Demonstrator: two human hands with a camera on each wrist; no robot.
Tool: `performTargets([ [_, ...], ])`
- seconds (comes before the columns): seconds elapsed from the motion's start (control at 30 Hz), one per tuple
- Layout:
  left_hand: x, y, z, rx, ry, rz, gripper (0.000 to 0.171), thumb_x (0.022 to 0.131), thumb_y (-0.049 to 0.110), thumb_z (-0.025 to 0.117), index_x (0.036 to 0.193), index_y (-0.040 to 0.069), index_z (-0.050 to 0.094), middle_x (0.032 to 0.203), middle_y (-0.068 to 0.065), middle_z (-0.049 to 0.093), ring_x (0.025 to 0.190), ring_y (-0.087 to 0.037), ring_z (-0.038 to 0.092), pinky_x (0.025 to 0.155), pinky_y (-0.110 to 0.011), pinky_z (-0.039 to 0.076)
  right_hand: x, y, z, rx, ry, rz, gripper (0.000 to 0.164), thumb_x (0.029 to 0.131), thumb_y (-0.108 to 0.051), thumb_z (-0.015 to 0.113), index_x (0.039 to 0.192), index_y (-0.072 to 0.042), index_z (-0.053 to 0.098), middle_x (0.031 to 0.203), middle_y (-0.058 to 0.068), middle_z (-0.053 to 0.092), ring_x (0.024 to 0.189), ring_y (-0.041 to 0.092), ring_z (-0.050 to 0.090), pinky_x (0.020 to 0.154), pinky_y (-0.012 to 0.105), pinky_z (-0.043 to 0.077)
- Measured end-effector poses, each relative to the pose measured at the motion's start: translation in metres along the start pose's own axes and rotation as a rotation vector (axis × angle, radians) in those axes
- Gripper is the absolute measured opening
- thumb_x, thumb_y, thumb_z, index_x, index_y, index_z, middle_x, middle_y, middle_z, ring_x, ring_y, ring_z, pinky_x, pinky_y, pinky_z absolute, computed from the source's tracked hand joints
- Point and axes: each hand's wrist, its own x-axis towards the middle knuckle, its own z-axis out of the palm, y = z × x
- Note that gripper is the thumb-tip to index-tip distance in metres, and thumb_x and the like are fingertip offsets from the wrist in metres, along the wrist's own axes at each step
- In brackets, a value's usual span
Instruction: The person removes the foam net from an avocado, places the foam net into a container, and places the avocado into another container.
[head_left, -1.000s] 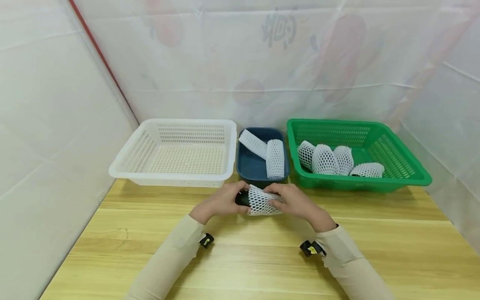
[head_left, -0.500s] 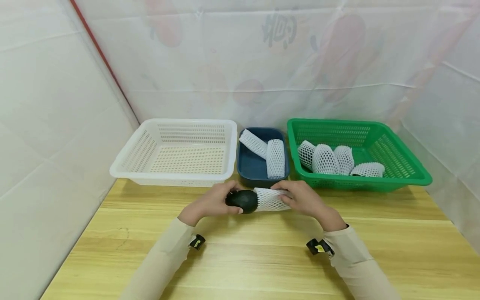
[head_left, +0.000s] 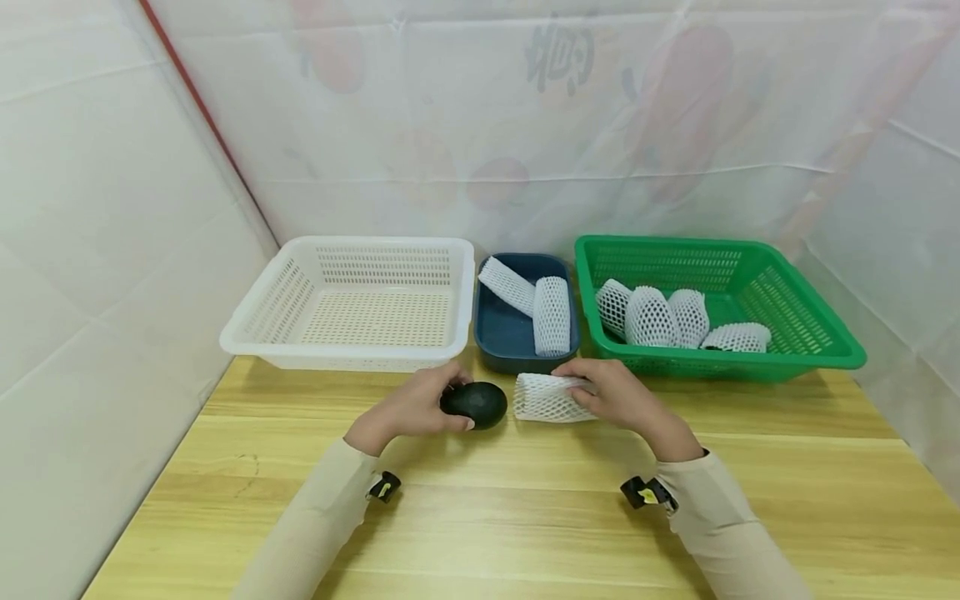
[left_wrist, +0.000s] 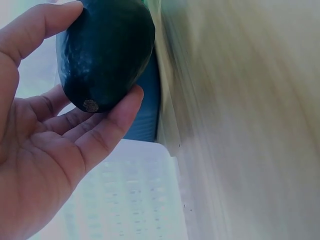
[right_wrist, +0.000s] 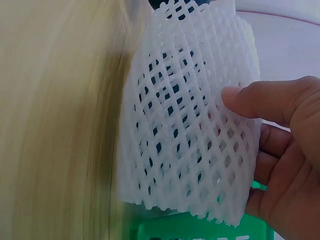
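In the head view my left hand (head_left: 412,410) grips a dark green avocado (head_left: 483,405) just over the table, thumb on the near side and fingers on the far side. Its brown stem scar shows in the left wrist view, where the avocado (left_wrist: 107,50) sits between thumb and fingertips. To its right, my right hand (head_left: 615,398) pinches a white foam net sleeve (head_left: 543,400) by its right part. A small gap separates the sleeve's left end from the avocado. From the right wrist, the sleeve (right_wrist: 187,115) looks flattened, with the thumb pressed on its mesh.
Behind the hands stand a white basket (head_left: 345,356), a dark blue tray (head_left: 498,333) and a green basket (head_left: 720,360). The tray holds two foam net sleeves (head_left: 551,317). Several net-covered items (head_left: 650,318) lie in the green basket. A fabric wall (head_left: 420,125) rises behind.
The avocado, earlier partly inside the foam net sleeve, has come out of it toward the left with my left hand. My right hand has shifted slightly right, holding the sleeve.
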Motion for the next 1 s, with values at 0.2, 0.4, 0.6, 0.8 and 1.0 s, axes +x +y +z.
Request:
performTargets([
  [0.2,-0.003,0.003,-0.005,-0.007,-0.005,0.015,0.044,0.071,0.020,0.079,0.107,0.011,0.055,0.095,0.002,0.061,0.086,-0.012,0.054,0.076,-0.031,0.044,0.000,-0.007,-0.007,0.028,0.019,0.001,0.023,0.079,0.004,0.069,0.101,-0.005,0.066,0.090,0.001,0.065,0.075,0.012,0.059,0.064,0.030,0.050],
  [0.4,-0.006,0.008,-0.013,-0.009,0.012,0.043,0.043,0.071,0.019,0.078,0.106,0.010,0.055,0.093,0.001,0.061,0.085,-0.013,0.054,0.075,-0.032,0.044,0.005,-0.012,-0.014,0.038,0.069,-0.006,0.023,0.078,0.003,0.072,0.098,-0.004,0.064,0.080,-0.002,0.063,0.069,0.010,0.059,0.061,0.028,0.050],
  [0.6,-0.008,0.016,-0.020,0.000,0.022,0.050,0.043,0.071,0.020,0.078,0.106,0.009,0.055,0.095,0.001,0.061,0.085,-0.013,0.054,0.075,-0.032,0.044,0.016,-0.012,-0.017,-0.039,0.117,0.001,0.022,0.079,0.000,0.072,0.099,0.000,0.062,0.078,0.003,0.065,0.065,0.012,0.059,0.059,0.030,0.051],
  [0.8,-0.010,0.023,-0.028,0.026,0.054,0.058,0.043,0.072,0.024,0.078,0.106,0.010,0.056,0.097,0.000,0.062,0.085,-0.013,0.055,0.073,-0.032,0.046,0.030,-0.013,-0.026,-0.071,0.148,0.022,0.026,0.082,-0.002,0.070,0.104,0.005,0.059,0.075,0.007,0.064,0.059,0.013,0.057,0.057,0.033,0.050],
  [1.0,-0.013,0.029,-0.036,0.040,0.082,0.053,0.043,0.072,0.026,0.078,0.107,0.012,0.057,0.094,0.003,0.061,0.082,-0.012,0.055,0.070,-0.031,0.046,0.045,-0.011,-0.027,-0.065,0.189,0.085,0.031,0.085,-0.008,0.067,0.111,0.005,0.056,0.081,0.013,0.066,0.065,0.021,0.062,0.060,0.038,0.051],
])
